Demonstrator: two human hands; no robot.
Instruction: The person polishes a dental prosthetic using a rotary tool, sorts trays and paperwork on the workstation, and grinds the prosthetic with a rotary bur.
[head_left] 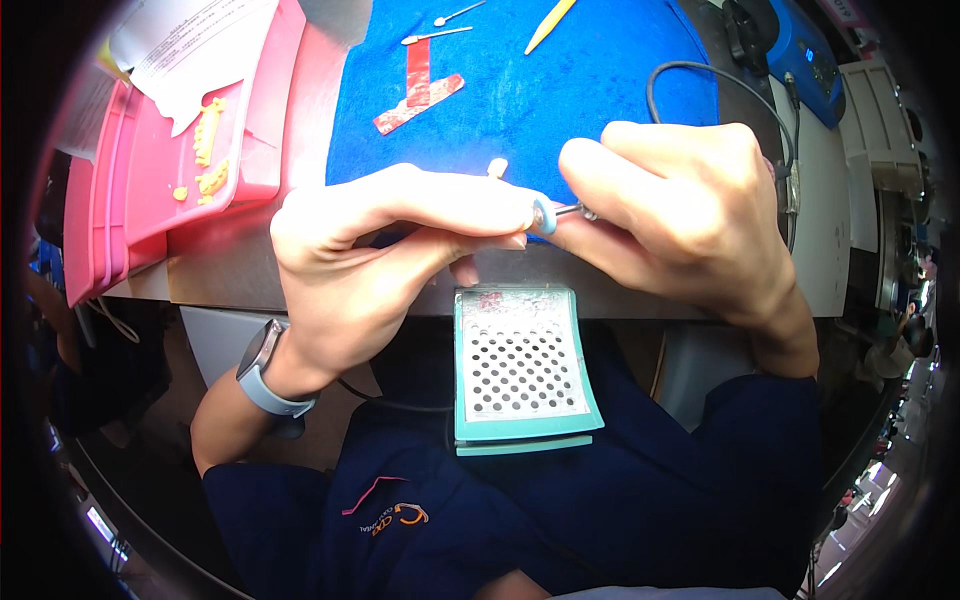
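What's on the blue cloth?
On the blue cloth: two rotary bits, two overlapping red strips, a yellow pointed stick; a grey cable loops over its right side. The left hand and right hand hide part of its near side; anything beneath can't be seen.

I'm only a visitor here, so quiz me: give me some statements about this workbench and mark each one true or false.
1. The right hand grips a tool with a slim metal shaft. True.
2. The cloth on the bench is green. False: the cloth is blue.
3. A light-blue disc is right by the fingertips of the left hand. True.
4. The pink tray is to the right of the cloth. False: the pink tray is on the left.
5. A watch is worn on the left wrist. True.
6. The yellow pointed stick is in the right hand. False: the yellow pointed stick lies on the cloth.
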